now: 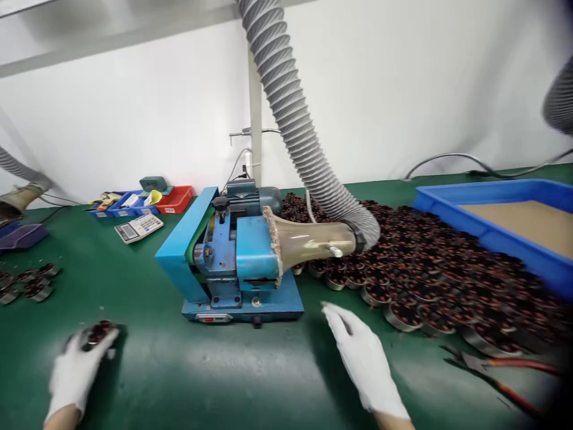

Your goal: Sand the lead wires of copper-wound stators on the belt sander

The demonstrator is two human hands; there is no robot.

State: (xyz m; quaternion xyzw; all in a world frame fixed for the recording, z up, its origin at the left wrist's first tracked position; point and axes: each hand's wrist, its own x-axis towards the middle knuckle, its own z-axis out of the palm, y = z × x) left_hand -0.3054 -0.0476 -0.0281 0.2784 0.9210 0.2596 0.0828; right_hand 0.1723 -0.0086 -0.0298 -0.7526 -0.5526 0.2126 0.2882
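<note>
My left hand [78,370], in a white glove, is at the lower left, its fingers closed round a small round motor stator [98,332] with dark and copper-coloured windings. It is blurred, and the fingers cover part of the stator. My white-gloved right hand [358,352] hovers over the green table right of centre with its fingers stretched out and nothing visible in them. Between and beyond my hands stands a blue belt sander [219,257] with a green belt. Beside my right hand spreads a large mass of similar stators [403,313] with silvery rims.
A grey ribbed hose [290,101] drops to the amber funnel [308,239] on the machine. Red-handled pliers [483,364] lie at the right, before a blue tray [501,236]. At the left are several stators [38,289], a calculator [138,228] and a red bin [175,199].
</note>
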